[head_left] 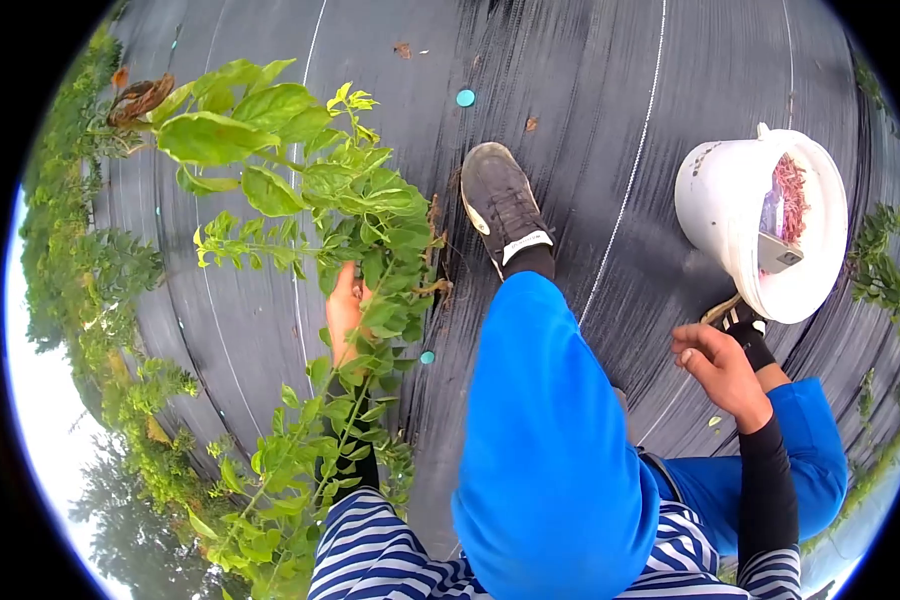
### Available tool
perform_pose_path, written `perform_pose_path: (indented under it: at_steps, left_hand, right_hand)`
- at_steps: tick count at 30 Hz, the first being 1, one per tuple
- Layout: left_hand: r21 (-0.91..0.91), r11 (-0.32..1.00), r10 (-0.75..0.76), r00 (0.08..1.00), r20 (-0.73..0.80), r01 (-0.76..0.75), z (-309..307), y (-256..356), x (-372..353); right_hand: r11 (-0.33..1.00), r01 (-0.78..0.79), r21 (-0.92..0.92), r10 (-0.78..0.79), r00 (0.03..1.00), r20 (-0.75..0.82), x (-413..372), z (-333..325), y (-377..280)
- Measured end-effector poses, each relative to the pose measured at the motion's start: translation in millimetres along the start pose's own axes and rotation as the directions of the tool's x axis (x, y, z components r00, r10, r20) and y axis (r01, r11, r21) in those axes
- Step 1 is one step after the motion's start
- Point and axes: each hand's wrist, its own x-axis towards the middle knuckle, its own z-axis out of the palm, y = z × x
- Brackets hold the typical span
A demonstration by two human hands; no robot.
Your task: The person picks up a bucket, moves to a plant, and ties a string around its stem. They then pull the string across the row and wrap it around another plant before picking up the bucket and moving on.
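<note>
Leafy green plant with slender stems [375, 240] rises at left over black woven ground sheeting [590, 120], its foliage crowding a person's bare left hand [344, 320]. Leaves hide those fingertips; how far that grip has closed, and on what, cannot be told. A sharp tug or sideways bend could snap a stem or strip leaves, the shoots looking thin. The plant lies directly at the left grip, leaves overlapping it, well apart from the right. At centre, a dark lace-up shoe [503, 200] rests beside the foliage. Farther right, the bare right hand [722, 372] hangs loosely curled, nothing visible in it, near a white plastic bucket [710, 190] holding thin reddish strips [791, 195].
</note>
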Motion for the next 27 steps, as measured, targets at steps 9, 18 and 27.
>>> perform_pose_path:
  at_steps: [9,18,27]
  left_hand:
    - [-0.548,0.833,0.009,0.989,0.15,0.075,12.7,13.4,20.1]
    - [-0.003,0.998,0.056,0.996,-0.068,-0.056,7.7,20.2,8.7]
    - [0.113,0.986,0.122,0.992,-0.027,-0.119,-0.1,11.7,3.0]
  right_hand:
    - [0.999,-0.005,-0.037,0.005,1.0,0.009,1.5,3.3,-7.5]
    - [1.0,-0.005,-0.016,0.005,1.0,0.005,2.8,6.0,0.0]
    - [0.998,-0.013,-0.055,0.013,1.0,0.006,4.2,6.3,-7.0]
